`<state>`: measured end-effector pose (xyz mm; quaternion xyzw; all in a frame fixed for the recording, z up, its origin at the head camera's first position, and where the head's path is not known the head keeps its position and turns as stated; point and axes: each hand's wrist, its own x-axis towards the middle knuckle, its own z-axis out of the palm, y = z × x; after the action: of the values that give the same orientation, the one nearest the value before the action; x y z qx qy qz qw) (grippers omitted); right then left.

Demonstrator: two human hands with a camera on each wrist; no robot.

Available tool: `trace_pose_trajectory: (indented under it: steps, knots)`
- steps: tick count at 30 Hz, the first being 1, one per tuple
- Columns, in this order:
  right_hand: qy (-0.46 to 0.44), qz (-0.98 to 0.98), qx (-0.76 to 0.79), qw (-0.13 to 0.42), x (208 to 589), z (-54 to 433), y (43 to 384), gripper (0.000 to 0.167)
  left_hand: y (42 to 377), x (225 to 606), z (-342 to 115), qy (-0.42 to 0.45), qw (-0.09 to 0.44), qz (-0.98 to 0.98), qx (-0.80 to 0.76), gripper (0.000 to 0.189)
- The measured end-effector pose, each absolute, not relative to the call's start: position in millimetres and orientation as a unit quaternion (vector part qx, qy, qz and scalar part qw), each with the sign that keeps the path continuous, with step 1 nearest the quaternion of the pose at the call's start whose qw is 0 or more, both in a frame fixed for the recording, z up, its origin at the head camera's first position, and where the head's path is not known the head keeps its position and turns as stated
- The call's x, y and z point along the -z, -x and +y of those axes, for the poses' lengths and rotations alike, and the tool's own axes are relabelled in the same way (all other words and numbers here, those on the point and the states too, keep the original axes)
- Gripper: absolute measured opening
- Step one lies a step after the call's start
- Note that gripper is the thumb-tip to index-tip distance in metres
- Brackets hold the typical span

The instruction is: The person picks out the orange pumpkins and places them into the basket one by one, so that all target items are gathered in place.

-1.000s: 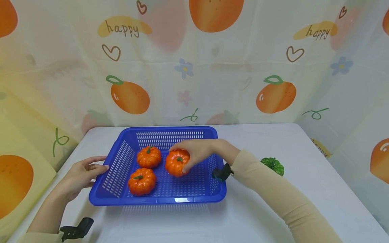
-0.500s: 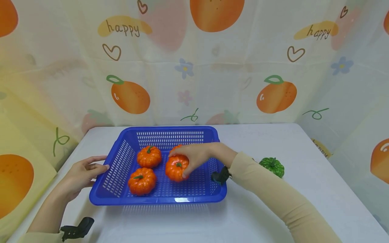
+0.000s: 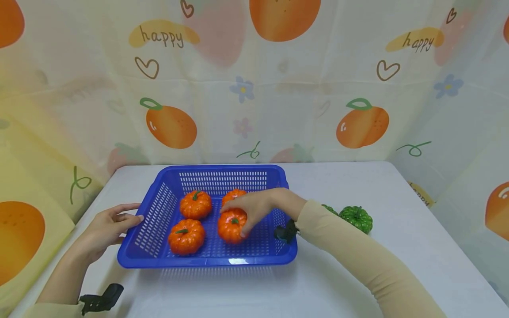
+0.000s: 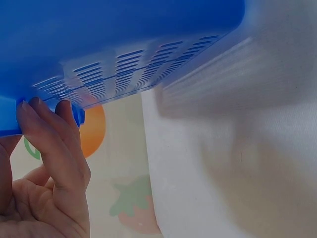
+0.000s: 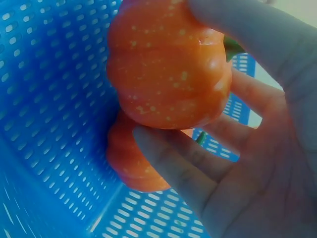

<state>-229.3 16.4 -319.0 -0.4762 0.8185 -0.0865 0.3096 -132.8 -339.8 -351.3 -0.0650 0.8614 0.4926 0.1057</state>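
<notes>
A blue plastic basket (image 3: 207, 262) with slotted walls sits on the white table. My left hand (image 3: 110, 227) grips its left rim, and in the left wrist view the fingers (image 4: 54, 131) of that hand press up under the rim. Inside the basket my right hand (image 3: 258, 206) holds a small orange pumpkin (image 3: 230, 227) between thumb and fingers. Right behind it is another orange pumpkin (image 3: 233, 194), partly hidden by the hand. Two more orange pumpkins, a rear one (image 3: 195, 204) and a front one (image 3: 186, 237), lie in the left half.
On the table to the right of the basket lies a green pumpkin (image 3: 356, 219). Beside it another green thing (image 3: 330, 209) shows partly behind my right sleeve (image 3: 350, 247). A fruit-print cloth (image 3: 278, 119) hangs behind the table (image 3: 397, 229).
My right hand has moved the held pumpkin slightly towards me, bringing the pumpkin behind it into view. More of the green things shows past the sleeve. My left hand has stayed on the rim.
</notes>
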Motion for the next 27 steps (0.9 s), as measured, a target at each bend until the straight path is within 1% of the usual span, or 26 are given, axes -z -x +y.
trace_pose_trajectory:
  steps: [14,27]
  knots:
    - [0.470,0.808,0.069,0.349,326.7,9.8,228.9,0.074,132.7,349.9,-339.6,0.065,0.112,0.864,-0.487,0.069]
    - [0.481,0.799,0.050,0.357,332.3,5.5,227.5,0.072,132.6,350.4,-338.9,0.070,0.109,0.861,-0.492,0.069]
